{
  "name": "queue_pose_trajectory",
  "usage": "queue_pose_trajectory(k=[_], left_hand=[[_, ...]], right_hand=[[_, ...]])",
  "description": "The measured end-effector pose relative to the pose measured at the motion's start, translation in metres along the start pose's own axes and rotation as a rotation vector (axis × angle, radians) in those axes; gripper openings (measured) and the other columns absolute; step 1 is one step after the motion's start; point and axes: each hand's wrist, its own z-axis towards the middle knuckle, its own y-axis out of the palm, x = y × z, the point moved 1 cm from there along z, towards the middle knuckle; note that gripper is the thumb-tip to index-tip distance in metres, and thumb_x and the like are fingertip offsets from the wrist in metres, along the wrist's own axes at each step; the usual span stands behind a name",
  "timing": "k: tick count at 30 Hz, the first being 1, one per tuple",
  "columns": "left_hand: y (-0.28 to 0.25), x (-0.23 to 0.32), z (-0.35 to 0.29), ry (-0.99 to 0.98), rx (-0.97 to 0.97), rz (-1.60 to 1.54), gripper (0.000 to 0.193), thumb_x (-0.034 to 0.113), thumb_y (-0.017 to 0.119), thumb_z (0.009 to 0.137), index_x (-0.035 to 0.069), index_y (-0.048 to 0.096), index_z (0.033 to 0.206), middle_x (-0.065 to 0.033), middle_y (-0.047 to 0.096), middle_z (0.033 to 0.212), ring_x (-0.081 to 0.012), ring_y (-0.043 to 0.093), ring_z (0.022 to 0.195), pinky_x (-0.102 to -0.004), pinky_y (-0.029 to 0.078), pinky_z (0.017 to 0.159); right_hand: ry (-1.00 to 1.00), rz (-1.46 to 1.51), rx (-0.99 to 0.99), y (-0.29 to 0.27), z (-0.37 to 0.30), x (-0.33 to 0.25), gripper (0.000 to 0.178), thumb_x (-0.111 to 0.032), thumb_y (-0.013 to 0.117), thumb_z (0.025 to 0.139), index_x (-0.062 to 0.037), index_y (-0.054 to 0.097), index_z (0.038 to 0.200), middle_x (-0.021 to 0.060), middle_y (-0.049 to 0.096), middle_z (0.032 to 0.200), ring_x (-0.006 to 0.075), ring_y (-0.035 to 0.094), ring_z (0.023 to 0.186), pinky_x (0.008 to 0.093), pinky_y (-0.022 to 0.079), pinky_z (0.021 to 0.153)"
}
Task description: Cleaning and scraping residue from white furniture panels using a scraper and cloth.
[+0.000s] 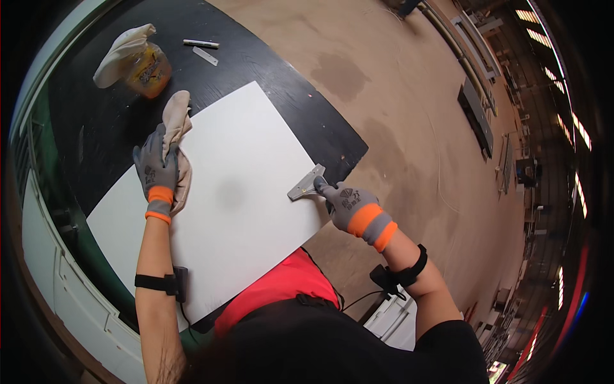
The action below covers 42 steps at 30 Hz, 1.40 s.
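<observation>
A white rectangular panel (236, 147) lies flat on a black-topped table (256, 54). Over its left edge is my left hand (157, 166), in a grey glove with an orange cuff, closed on a bunched beige cloth (177, 114); part of the cloth is hidden under the palm. At the panel's right edge my right hand (350, 206), gloved alike, grips a metal scraper (306, 184) with a wide flat head. The scraper head is over the panel near that edge; whether its blade touches the surface I cannot tell.
At the far left of the table stands a clear container (150, 72) with orange-yellow colouring, a pale cloth (123, 54) draped on it. A white marker (201, 44) and a small pale strip (206, 56) lie nearby. Brown floor (396, 96) stretches to the right.
</observation>
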Motion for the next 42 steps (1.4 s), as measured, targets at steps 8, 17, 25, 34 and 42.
queue_pose_trajectory(k=[8,17,25,34,42], left_hand=[[-0.008,0.006,-0.002,-0.022,0.004,0.019,0.047,0.016,0.058,0.087,0.013,0.053,0.134,-0.0097,0.059,0.125,-0.0268,0.053,0.119,-0.0521,0.022,0.115],[-0.011,0.007,-0.002,-0.011,0.014,0.017,0.049,0.018,0.06,0.084,0.011,0.054,0.131,-0.0101,0.059,0.12,-0.0282,0.052,0.118,-0.0517,0.023,0.115],[-0.012,0.01,-0.002,-0.022,0.005,-0.005,0.05,0.018,0.062,0.082,0.01,0.054,0.13,-0.0101,0.059,0.121,-0.0281,0.051,0.119,-0.0514,0.024,0.114],[-0.013,0.009,-0.003,-0.048,-0.016,-0.017,0.049,0.022,0.059,0.084,0.011,0.053,0.131,-0.0097,0.057,0.124,-0.0279,0.05,0.122,-0.0515,0.021,0.115],[-0.015,0.014,0.006,-0.056,-0.021,-0.059,0.047,0.022,0.055,0.084,0.01,0.055,0.129,-0.0105,0.057,0.125,-0.0286,0.048,0.123,-0.0504,0.02,0.116]], right_hand=[[-0.059,-0.138,0.046,-0.043,0.052,-0.023,0.051,-0.018,0.048,0.09,-0.0181,0.046,0.141,0.0111,0.063,0.108,0.0294,0.065,0.094,0.0394,0.053,0.077],[-0.105,-0.153,-0.072,-0.1,0.115,-0.051,0.061,-0.007,0.045,0.085,-0.0158,0.04,0.145,0.016,0.066,0.115,0.0339,0.066,0.103,0.0447,0.053,0.083],[-0.18,-0.168,0.09,-0.142,0.177,-0.068,0.051,-0.008,0.048,0.082,-0.016,0.055,0.131,0.016,0.07,0.097,0.0341,0.068,0.089,0.0423,0.054,0.074],[-0.263,-0.154,0.214,-0.137,0.167,-0.035,0.039,-0.016,0.049,0.088,-0.0169,0.058,0.127,0.015,0.07,0.1,0.0348,0.067,0.09,0.0441,0.054,0.074],[-0.366,-0.29,0.136,-0.155,0.21,-0.022,0.04,-0.022,0.05,0.09,-0.0178,0.057,0.129,0.0155,0.069,0.106,0.035,0.066,0.097,0.0438,0.052,0.082]])
